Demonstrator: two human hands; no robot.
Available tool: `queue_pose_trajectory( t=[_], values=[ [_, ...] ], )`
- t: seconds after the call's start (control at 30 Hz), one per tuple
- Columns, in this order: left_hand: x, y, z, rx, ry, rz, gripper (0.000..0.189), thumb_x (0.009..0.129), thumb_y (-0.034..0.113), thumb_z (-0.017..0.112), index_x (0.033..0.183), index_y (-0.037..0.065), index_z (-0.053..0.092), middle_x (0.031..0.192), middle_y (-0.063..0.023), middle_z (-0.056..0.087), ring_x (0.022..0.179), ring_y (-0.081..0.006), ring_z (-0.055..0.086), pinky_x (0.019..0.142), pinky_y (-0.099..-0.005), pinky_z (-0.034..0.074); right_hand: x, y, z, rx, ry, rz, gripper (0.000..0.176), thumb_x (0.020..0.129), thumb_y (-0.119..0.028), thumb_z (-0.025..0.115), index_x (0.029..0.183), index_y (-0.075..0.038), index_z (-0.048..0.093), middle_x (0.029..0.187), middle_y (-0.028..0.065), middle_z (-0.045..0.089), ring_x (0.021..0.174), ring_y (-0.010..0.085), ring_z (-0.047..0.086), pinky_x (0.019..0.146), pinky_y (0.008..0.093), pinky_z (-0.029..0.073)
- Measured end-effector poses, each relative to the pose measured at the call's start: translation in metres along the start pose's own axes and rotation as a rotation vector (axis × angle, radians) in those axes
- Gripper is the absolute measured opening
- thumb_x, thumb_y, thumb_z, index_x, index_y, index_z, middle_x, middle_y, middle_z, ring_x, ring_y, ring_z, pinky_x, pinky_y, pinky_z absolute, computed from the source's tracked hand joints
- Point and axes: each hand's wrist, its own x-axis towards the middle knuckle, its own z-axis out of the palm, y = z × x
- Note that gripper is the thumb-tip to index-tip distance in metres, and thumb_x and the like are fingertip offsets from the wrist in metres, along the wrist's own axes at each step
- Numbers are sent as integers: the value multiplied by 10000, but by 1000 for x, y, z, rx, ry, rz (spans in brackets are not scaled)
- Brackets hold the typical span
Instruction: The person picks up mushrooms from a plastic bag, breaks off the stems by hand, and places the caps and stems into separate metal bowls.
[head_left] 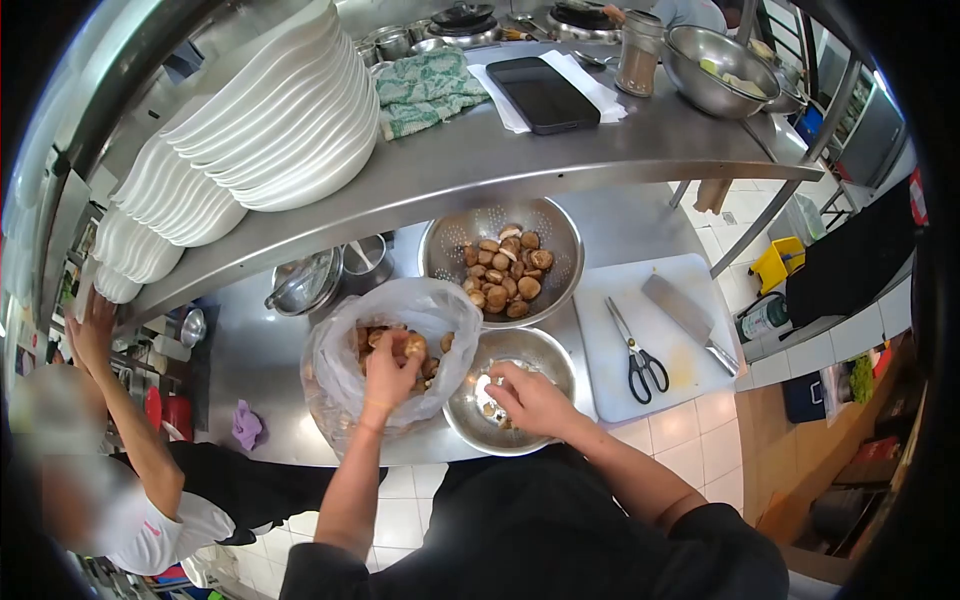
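My left hand [393,372] reaches into a clear plastic bag [325,345] of brown mushrooms, its fingers closed on a mushroom [414,346] near the bag's mouth. My right hand [532,402] is over a steel bowl [558,362] just right of the bag. Its thumb and fingers are pinched together; what they hold, if anything, is hard to make out. Small pale pieces [505,422] lie in that bowl, partly hidden by the hand. Behind it, a perforated steel colander [566,240] holds several whole brown mushrooms [508,268].
Right of the bowls, black-handled scissors [640,365] and a cleaver [680,310] lie on a white cutting board [610,300]. A steel shelf [560,160] above bears stacked white plates [290,130] and a phone [543,93]. Another person [180,510] stands at the left, arm raised.
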Motion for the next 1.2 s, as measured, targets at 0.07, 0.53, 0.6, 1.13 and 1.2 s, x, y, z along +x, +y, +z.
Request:
queue_pose_trajectory(
  t=[0.07,0.53,0.6,1.13,1.2],
  values=[
    [-24,42,11,-337,-25,-95,448,828,-44,710,1238,-12,533,1156,-117,625,932,-184,652,806,-283,546,8,-12,0,246,21,101,350,959,-232,633,1201,-28,484,748,117,641,663,252,640,609,373,482],
    [-66,101,34,-659,-63,27,451,826,-81,683,1266,-33,602,1098,-137,672,1031,-194,685,862,-304,578,29,-50,-29,171,-95,1,337,936,-197,666,1149,-27,469,750,95,636,592,153,616,551,303,458],
    [-66,99,41,-606,-107,22,467,833,-95,676,1286,-26,588,1220,-123,637,1070,-176,654,924,-290,547,27,-36,-29,172,-86,16,352,929,-210,679,1139,-23,467,770,121,641,610,195,624,563,334,470],
    [-73,131,97,-755,-115,-222,413,850,-138,635,1256,-65,596,1169,-161,670,1071,-180,655,931,-287,536,-16,20,-53,47,-120,-10,396,928,-161,605,1231,15,419,1041,264,631,883,449,645,742,490,519],
    [-75,125,96,-774,-102,-209,411,856,-138,627,1259,-65,594,1178,-160,667,1079,-179,650,939,-285,529,-13,21,-45,12,-102,-25,394,928,-153,597,1233,14,413,1043,267,629,883,451,644,737,495,520]
  ],
)
